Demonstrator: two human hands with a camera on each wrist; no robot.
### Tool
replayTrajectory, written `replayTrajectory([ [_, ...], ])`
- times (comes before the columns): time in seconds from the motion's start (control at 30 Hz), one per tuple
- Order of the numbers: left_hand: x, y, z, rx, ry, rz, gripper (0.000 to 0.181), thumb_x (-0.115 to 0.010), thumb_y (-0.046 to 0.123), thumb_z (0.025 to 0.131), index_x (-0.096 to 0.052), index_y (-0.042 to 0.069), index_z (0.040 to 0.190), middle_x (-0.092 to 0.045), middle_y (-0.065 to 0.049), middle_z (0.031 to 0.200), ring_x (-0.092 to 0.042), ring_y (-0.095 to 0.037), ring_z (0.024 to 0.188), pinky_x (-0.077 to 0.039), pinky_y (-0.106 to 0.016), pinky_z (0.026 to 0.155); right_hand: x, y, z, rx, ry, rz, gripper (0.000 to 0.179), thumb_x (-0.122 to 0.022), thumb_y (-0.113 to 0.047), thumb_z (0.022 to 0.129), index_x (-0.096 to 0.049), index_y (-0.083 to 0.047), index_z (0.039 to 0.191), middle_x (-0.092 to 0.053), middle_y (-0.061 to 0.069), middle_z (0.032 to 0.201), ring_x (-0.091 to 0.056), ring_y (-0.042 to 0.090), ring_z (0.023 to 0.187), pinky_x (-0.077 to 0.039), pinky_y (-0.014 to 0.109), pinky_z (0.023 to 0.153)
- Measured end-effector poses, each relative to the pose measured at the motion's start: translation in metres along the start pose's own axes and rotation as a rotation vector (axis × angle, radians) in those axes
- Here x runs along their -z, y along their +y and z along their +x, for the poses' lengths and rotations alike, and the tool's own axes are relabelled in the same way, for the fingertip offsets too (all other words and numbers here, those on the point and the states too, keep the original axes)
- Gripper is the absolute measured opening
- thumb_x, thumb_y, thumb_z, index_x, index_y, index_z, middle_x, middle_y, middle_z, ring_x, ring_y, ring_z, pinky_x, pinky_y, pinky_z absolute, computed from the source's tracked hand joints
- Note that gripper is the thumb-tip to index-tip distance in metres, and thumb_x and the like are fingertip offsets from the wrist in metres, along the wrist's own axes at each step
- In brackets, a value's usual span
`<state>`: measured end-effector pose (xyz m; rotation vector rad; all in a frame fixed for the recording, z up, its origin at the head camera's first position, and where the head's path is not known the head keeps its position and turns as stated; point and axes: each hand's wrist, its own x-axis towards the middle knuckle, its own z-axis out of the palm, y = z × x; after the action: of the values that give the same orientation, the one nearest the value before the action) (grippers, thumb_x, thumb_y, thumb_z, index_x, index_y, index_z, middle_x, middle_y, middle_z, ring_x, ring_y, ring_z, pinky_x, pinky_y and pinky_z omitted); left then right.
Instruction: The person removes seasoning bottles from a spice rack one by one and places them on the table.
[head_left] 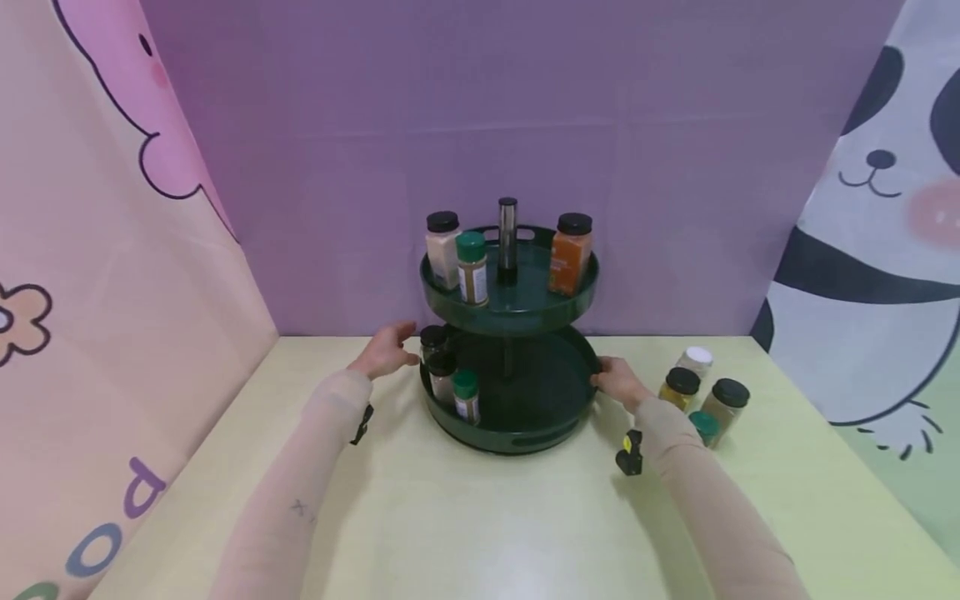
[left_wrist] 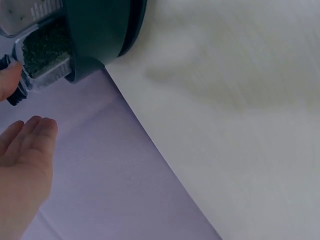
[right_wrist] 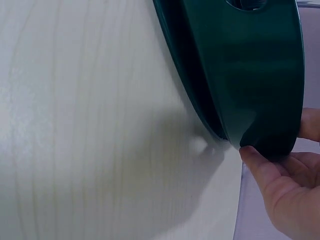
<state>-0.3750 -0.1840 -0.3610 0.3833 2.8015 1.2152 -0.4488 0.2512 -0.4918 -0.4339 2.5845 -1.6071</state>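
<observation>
A dark green two-tier turntable (head_left: 510,322) stands at the back of the table. My right hand (head_left: 618,382) grips the lower tray's rim (right_wrist: 265,95) on its right side, thumb and fingers on opposite faces. At the left side, my left hand (head_left: 384,351) has its fingers extended beside a black-lidded jar of green herbs (left_wrist: 47,47); whether the thumb touches the lid I cannot tell. Also on the lower tray are a second black-lidded jar (head_left: 442,385) and a green-lidded one (head_left: 467,402). Above sit a pale spice jar (head_left: 444,254), a green-capped jar (head_left: 473,279) and an orange spice jar (head_left: 570,262).
Several more spice jars stand together on the table right of the turntable, among them a white-lidded jar (head_left: 696,359) and a yellow one (head_left: 679,388). A purple backdrop (head_left: 337,208) rises right behind the table's far edge. A metal post (head_left: 507,237) tops the turntable.
</observation>
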Motion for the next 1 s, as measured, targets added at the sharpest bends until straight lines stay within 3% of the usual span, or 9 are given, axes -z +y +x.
replayTrajectory([
  [0.03, 0.0, 0.0, 0.003, -0.008, -0.004, 0.017, 0.068, -0.061, 0.0, 0.081, -0.027, -0.01, 0.138, -0.031, -0.027, 0.143, -0.034, -0.042, 0.129, -0.031, -0.047, 0.106, 0.0, -0.005, -0.001, -0.031, 0.001, -0.014, 0.043, -0.055, -0.002, 0.077, -0.055, 0.005, 0.12, -0.063, 0.014, 0.105, -0.055, 0.019, 0.087, -0.048, 0.033, 0.075],
  [0.17, 0.001, 0.001, 0.014, 0.003, -0.025, 0.066, 0.07, -0.064, 0.0, 0.077, -0.029, -0.01, 0.137, -0.033, -0.026, 0.143, -0.034, -0.04, 0.13, -0.029, -0.047, 0.108, 0.001, 0.014, 0.012, 0.011, 0.036, -0.021, 0.039, -0.055, -0.002, 0.073, -0.06, 0.0, 0.112, -0.065, 0.002, 0.093, -0.055, 0.01, 0.077, -0.047, 0.024, 0.064],
  [0.23, 0.0, 0.003, 0.02, 0.018, -0.04, 0.072, 0.071, -0.065, 0.0, 0.076, -0.03, -0.01, 0.137, -0.033, -0.025, 0.143, -0.034, -0.039, 0.13, -0.028, -0.046, 0.108, 0.001, 0.017, 0.013, -0.007, 0.057, -0.043, 0.041, -0.055, -0.002, 0.073, -0.059, 0.001, 0.113, -0.065, 0.0, 0.093, -0.056, 0.008, 0.078, -0.047, 0.022, 0.064],
  [0.33, -0.001, 0.006, 0.028, 0.022, -0.07, 0.092, 0.072, -0.067, -0.001, 0.073, -0.033, -0.01, 0.136, -0.036, -0.024, 0.141, -0.036, -0.037, 0.13, -0.029, -0.044, 0.108, -0.001, 0.009, 0.008, -0.028, 0.043, -0.039, 0.045, -0.054, -0.001, 0.074, -0.056, 0.003, 0.119, -0.065, 0.008, 0.103, -0.056, 0.013, 0.085, -0.048, 0.026, 0.071],
  [0.43, -0.002, 0.007, 0.035, -0.022, -0.09, 0.128, 0.069, -0.068, -0.004, 0.07, -0.039, -0.01, 0.132, -0.044, -0.025, 0.135, -0.042, -0.037, 0.124, -0.034, -0.044, 0.105, -0.004, -0.007, -0.003, -0.057, 0.024, -0.038, 0.05, -0.053, 0.0, 0.076, -0.049, 0.008, 0.125, -0.059, 0.02, 0.117, -0.054, 0.021, 0.097, -0.047, 0.036, 0.081],
  [0.53, -0.004, 0.005, 0.04, -0.091, -0.074, 0.163, 0.064, -0.065, -0.007, 0.066, -0.046, -0.009, 0.127, -0.053, -0.025, 0.125, -0.05, -0.036, 0.114, -0.039, -0.044, 0.1, -0.004, -0.006, -0.006, 0.002, 0.018, 0.011, 0.049, -0.054, 0.0, 0.075, -0.052, 0.005, 0.123, -0.062, 0.016, 0.114, -0.056, 0.018, 0.095, -0.048, 0.033, 0.079],
  [0.67, -0.009, -0.002, 0.042, -0.141, -0.049, 0.204, 0.06, -0.059, -0.011, 0.063, -0.051, -0.008, 0.122, -0.057, -0.024, 0.117, -0.053, -0.031, 0.103, -0.043, -0.041, 0.094, -0.011, -0.038, -0.024, -0.007, 0.024, 0.0, 0.05, -0.052, 0.0, 0.075, -0.05, 0.008, 0.124, -0.061, 0.019, 0.115, -0.056, 0.02, 0.097, -0.048, 0.033, 0.081],
  [0.8, -0.012, -0.007, 0.043, -0.159, -0.049, 0.2, 0.056, -0.057, -0.014, 0.062, -0.053, -0.009, 0.118, -0.059, -0.023, 0.112, -0.054, -0.029, 0.096, -0.045, -0.04, 0.089, -0.023, -0.091, -0.049, -0.12, 0.045, -0.099, 0.052, -0.047, 0.003, 0.077, -0.041, 0.017, 0.126, -0.049, 0.032, 0.125, -0.05, 0.033, 0.109, -0.044, 0.04, 0.091],
  [1.0, -0.015, -0.002, 0.047, -0.125, -0.036, 0.18, 0.052, -0.057, -0.013, 0.064, -0.055, -0.008, 0.116, -0.06, -0.023, 0.111, -0.054, -0.029, 0.096, -0.045, -0.042, 0.091, -0.023, -0.107, -0.057, -0.139, 0.07, -0.15, 0.048, -0.046, 0.007, 0.079, -0.04, 0.02, 0.125, -0.049, 0.035, 0.124, -0.051, 0.032, 0.105, -0.045, 0.032, 0.086],
])
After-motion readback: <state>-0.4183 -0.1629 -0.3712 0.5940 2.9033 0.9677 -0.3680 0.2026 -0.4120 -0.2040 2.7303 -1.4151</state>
